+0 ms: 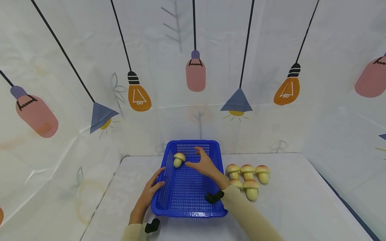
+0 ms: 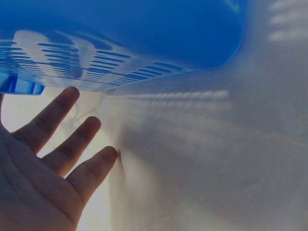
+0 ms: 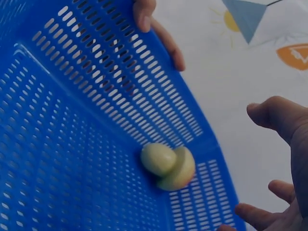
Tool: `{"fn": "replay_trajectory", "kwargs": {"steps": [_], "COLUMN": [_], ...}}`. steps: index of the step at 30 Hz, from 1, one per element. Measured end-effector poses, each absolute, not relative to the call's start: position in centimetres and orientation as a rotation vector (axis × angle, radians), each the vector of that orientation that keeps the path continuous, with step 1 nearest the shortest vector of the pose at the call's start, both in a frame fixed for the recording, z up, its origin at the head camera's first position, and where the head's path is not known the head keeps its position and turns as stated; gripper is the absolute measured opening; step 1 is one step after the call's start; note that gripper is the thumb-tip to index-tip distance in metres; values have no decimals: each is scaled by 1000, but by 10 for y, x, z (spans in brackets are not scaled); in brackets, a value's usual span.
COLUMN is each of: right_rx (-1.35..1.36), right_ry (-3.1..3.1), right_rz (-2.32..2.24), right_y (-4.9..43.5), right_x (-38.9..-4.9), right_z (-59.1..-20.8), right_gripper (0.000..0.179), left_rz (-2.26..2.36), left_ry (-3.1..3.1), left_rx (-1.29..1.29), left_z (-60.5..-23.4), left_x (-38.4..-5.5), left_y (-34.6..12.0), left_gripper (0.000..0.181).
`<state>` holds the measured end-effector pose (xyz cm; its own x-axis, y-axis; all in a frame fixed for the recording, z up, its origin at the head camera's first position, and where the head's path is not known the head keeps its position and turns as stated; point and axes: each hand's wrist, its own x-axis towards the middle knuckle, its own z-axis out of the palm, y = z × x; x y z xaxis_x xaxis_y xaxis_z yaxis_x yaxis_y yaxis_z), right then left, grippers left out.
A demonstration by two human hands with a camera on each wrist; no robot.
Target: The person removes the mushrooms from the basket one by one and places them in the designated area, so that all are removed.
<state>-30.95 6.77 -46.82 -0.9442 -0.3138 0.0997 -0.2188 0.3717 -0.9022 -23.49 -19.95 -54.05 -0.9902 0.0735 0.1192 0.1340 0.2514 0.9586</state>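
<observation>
A blue plastic basket point(image 1: 189, 214) with slotted walls stands on the white table. One toy mushroom point(image 1: 178, 162) with a pale stem lies in its far left corner; the right wrist view shows this mushroom point(image 3: 161, 161) against the walls. My left hand point(image 1: 149, 190) holds the basket's left rim, thumb over the edge; in the left wrist view the other fingers point(image 2: 70, 144) spread straight outside the wall. My right hand point(image 1: 205, 164) hovers above the basket's far right part, fingers apart around nothing, to the right of the mushroom.
Several more toy mushrooms point(image 1: 248, 172) lie in two rows to the right of the basket, partly behind my right forearm. A white sheet point(image 1: 169, 124) printed with hanging lamps rises behind the table. The table's right edge point(image 1: 340, 197) shows dark.
</observation>
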Motion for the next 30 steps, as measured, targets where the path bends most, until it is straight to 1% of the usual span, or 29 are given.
{"fn": "replay_trajectory", "kwargs": {"steps": [5, 11, 18, 24, 30], "right_rx": [-493, -547, -552, -503, -472], "right_ry": [2510, 2482, 2471, 2464, 2474], "right_rz": [-1544, -1463, -1462, -1501, -1531], "right_y": [53, 45, 36, 28, 26], "right_x": [-315, -318, -325, -329, -332], "right_z": [-483, -487, -497, -503, -508], "right_gripper": [94, 99, 95, 94, 95], "left_rz": [-1879, -1878, -1881, -1889, -1904], "left_ry": [-2450, -2456, -2452, -2453, -2449], "left_rx": [-231, -194, -182, -182, -194], "left_z": [-541, -541, -540, -540, -539], "left_x": [-235, -236, -236, -237, -237], "left_y": [-200, -200, -201, -201, -201], "left_gripper": [59, 60, 60, 60, 60]}}
